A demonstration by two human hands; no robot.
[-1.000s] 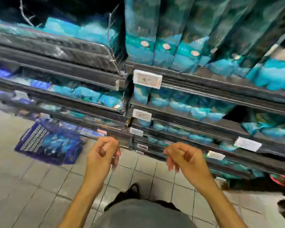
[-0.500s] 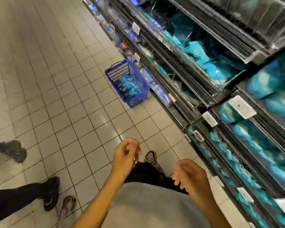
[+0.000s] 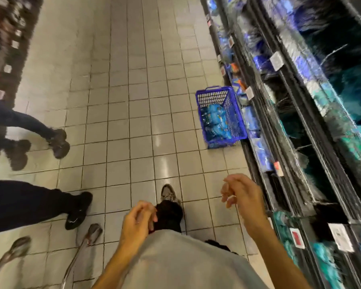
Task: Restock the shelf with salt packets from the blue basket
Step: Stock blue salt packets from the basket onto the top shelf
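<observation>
Down the aisle sits the blue basket [image 3: 221, 116], salt packets [image 3: 215, 119] inside, beside the shelf [image 3: 283, 126]; I've turned from the shelf to face it — my left hand [image 3: 138, 223] and right hand [image 3: 241, 197] loosely curled, holding nothing; next I fetch more.

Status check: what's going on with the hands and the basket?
Both hands, left and right, empty. Blue basket ahead on floor, salt packets inside. Path clear.

One blue basket [image 3: 221, 116] on the floor; salt packets [image 3: 216, 119] inside, count unclear. Two hands: left [image 3: 139, 221], right [image 3: 241, 195]. Two bystanders' legs at left.
</observation>
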